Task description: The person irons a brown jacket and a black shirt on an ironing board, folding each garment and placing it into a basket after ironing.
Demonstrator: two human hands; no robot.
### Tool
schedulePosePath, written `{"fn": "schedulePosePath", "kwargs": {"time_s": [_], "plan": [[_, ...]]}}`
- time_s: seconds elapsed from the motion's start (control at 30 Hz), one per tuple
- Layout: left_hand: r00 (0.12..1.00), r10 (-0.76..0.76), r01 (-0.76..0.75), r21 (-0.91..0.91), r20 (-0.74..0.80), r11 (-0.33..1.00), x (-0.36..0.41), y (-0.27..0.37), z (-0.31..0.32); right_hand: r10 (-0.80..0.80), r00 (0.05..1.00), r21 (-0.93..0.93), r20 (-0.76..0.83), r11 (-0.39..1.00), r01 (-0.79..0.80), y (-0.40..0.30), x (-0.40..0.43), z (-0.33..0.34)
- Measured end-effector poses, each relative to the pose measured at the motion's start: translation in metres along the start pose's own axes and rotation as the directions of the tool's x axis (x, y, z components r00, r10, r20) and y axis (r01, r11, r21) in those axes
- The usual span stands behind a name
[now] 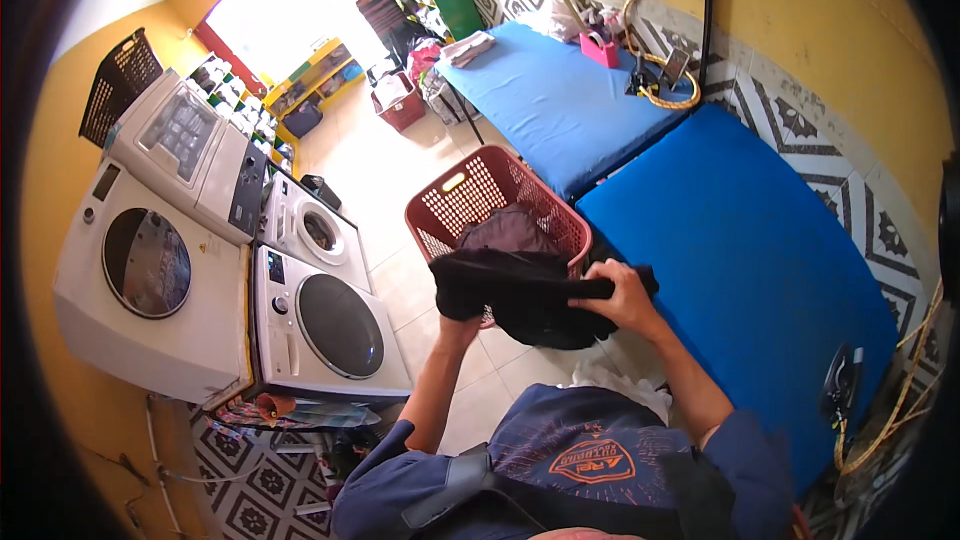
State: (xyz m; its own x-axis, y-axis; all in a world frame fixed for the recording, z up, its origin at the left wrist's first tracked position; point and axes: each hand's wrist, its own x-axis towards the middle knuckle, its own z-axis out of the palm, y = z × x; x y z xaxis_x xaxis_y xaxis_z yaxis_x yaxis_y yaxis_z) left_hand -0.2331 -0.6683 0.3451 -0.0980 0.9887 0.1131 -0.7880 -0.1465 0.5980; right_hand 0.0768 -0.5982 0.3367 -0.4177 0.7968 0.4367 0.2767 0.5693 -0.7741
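Note:
A black cloth garment [525,296] is stretched between my two hands, above the floor and partly over the near rim of a reddish-brown plastic laundry basket [457,214]. My right hand [619,296] grips its bunched right end, close to the corner of the blue padded table. My left hand [459,326] holds the left end from below; cloth hides most of its fingers. Inside the basket lies a dark purplish-brown garment [510,231], partly covered by the black cloth.
Blue-covered tables [720,240] run along the right wall, with a clothes iron [840,382] and a pink tape dispenser [598,51] on them. White front-loading machines [330,322] stand stacked on the left. Farther back, another basket [399,103] sits on the tiled floor.

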Motion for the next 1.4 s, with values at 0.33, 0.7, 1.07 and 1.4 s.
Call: {"fn": "schedulePosePath", "kwargs": {"time_s": [0.33, 0.7, 1.07, 1.4], "plan": [[0.864, 0.028, -0.365, 0.586, 0.503, 0.723, 0.009, -0.005, 0.043, 0.403, 0.639, 0.689, 0.655, 0.026, -0.724, 0.036, -0.063, 0.103], [0.813, 0.207, -0.531, 0.544, 0.545, 0.650, 0.030, -0.032, 0.084, 0.646, 0.733, 0.789, 0.214, 0.328, -0.519, 0.018, -0.121, -0.026], [0.706, -0.541, -0.112, 0.826, 0.458, 0.553, 0.058, -0.082, 0.092, 0.551, 0.521, 0.533, -0.652, 0.822, -0.201, -0.054, -0.325, -0.179], [0.507, -0.837, 0.800, 0.250, 0.204, 0.546, 0.071, -0.335, 0.195, 0.748, 0.184, 0.550, -0.637, 0.609, -0.572, -0.048, -0.409, -0.262]]}}
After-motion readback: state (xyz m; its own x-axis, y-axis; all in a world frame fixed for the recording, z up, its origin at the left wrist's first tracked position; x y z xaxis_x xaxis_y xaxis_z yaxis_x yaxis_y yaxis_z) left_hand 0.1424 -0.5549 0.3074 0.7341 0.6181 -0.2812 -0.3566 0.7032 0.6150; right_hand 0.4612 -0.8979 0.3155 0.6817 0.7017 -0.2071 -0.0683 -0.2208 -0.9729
